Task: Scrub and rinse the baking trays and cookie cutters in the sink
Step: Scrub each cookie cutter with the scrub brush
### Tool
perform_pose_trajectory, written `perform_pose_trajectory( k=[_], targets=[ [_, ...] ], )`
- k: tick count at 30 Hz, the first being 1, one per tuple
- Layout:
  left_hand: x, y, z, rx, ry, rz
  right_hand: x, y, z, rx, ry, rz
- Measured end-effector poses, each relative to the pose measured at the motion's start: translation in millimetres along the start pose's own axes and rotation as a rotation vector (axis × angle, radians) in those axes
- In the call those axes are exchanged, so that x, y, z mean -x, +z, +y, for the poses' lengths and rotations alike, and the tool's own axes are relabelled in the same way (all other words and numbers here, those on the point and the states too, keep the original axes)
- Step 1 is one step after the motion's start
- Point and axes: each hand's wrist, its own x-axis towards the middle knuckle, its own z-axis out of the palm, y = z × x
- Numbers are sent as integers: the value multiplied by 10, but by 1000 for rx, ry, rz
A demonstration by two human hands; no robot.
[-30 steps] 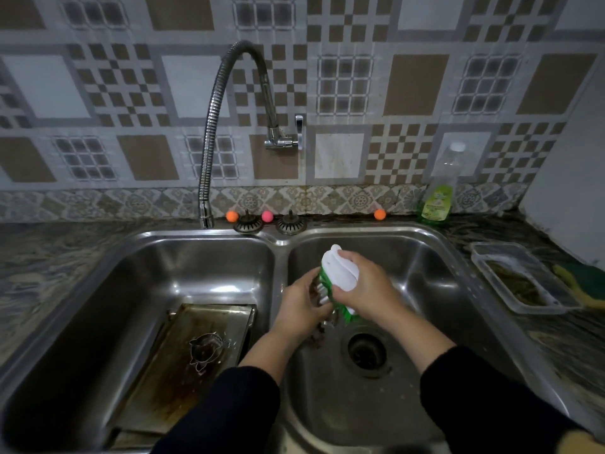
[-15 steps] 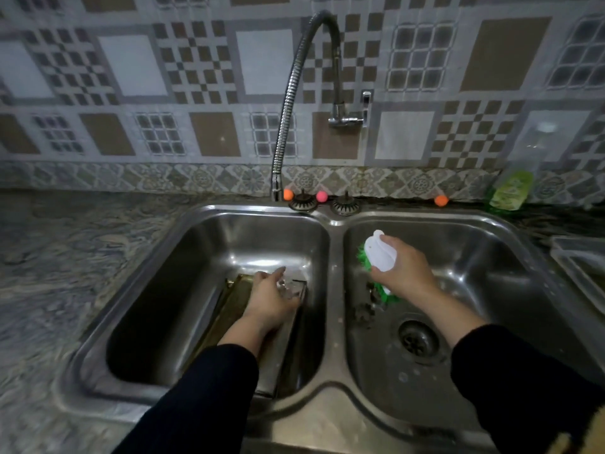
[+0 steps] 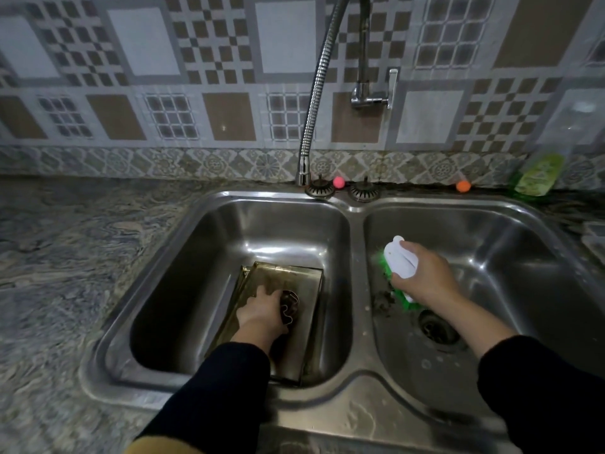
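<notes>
We face a tiled wall [image 3: 288, 37] patterned in white, brown and grey squares and checks, with a band of ornate floral border tiles [image 3: 163, 162] running along its foot. Below it we see a dark marbled stone counter [image 3: 65, 250] spreading to the left and continuing behind the basins. The light is dim, and we catch soft glints on the glossy tiles.

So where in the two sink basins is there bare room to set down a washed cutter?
Left steel basin: bare floor left of the brown baking tray. Right steel basin: bare right of the drain; crowded near the divider by the green-bristled brush.
</notes>
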Motion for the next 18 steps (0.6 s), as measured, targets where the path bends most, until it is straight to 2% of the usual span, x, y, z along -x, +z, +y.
perform_pose_trajectory(
  k=[4, 8, 15, 18],
  targets=[
    [28, -97, 26, -56, 16, 36, 45, -12, 50, 44, 30, -40],
    [46, -289, 235, -8, 97, 143, 85, -48, 117, 82, 87, -104],
    [160, -645, 1107, 190, 383, 369, 122, -218, 378, 146, 157, -157],
    [200, -562, 1562, 232, 448, 332, 80, -305, 527, 207, 167, -172]
  ],
)
